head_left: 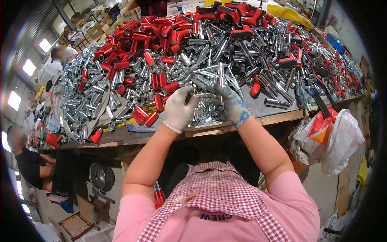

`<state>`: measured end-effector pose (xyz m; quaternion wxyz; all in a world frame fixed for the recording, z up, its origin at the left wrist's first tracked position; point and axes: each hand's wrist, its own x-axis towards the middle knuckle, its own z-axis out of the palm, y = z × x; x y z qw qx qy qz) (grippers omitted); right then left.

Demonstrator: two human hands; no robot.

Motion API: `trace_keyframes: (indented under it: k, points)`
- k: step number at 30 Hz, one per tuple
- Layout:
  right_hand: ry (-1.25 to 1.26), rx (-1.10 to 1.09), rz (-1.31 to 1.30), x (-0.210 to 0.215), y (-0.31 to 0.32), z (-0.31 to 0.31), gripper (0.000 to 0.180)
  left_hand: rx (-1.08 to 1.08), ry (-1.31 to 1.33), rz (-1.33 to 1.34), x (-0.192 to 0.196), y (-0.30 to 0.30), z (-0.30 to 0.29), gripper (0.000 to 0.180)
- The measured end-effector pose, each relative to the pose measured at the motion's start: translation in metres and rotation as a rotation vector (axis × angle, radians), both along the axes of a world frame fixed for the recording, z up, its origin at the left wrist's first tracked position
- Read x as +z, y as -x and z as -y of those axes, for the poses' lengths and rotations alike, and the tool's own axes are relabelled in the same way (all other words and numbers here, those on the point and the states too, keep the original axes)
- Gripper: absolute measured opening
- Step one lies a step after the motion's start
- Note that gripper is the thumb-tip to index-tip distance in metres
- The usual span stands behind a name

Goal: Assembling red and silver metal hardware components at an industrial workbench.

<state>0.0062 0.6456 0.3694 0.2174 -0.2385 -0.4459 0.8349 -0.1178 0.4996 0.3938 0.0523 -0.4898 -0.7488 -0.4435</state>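
My left hand [180, 109], in a whitish work glove, is closed with its fingertips on a thin silvery metal piece [204, 95] that points toward my other hand. My right hand [234, 107] wears a glove with blue patches, its fingers curled around a slim chrome tube [221, 74] that stands up past them. Both hands are held close together above the near edge of the workbench. Below and between them lies a heap of small shiny metal parts [205, 113]. Just beyond are long thin metal rods [235, 82], partly hidden by my right hand.
Red tubes [155, 38] and red-and-black handles [242, 32] pile up at the back, with chrome tubes [90, 94] at left. A wooden edge [282, 117] borders the bench. A white plastic bag [330, 141] hangs at right. Two people [36, 165] [64, 56] are at left.
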Motion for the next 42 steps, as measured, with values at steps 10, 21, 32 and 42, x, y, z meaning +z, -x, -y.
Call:
trace_keyframes:
  k: [10,21,32,42]
  points:
    - [0.303,0.173,-0.148,-0.014,-0.006,-0.003,0.034,-0.381,-0.182,0.959,0.008,0.003,-0.009,0.031]
    - [0.490,0.429,-0.261,-0.027,-0.017,-0.006,0.048,-0.725,-0.122,1.406,0.025,0.000,0.004,0.031]
    - [0.421,0.306,-0.391,-0.007,-0.044,0.024,0.034,-0.349,-0.153,0.979,0.017,-0.013,0.011,0.028]
    - [-0.977,-0.153,0.245,0.045,-0.076,0.007,0.018,-0.374,0.493,-0.217,0.040,-0.012,0.023,0.023]
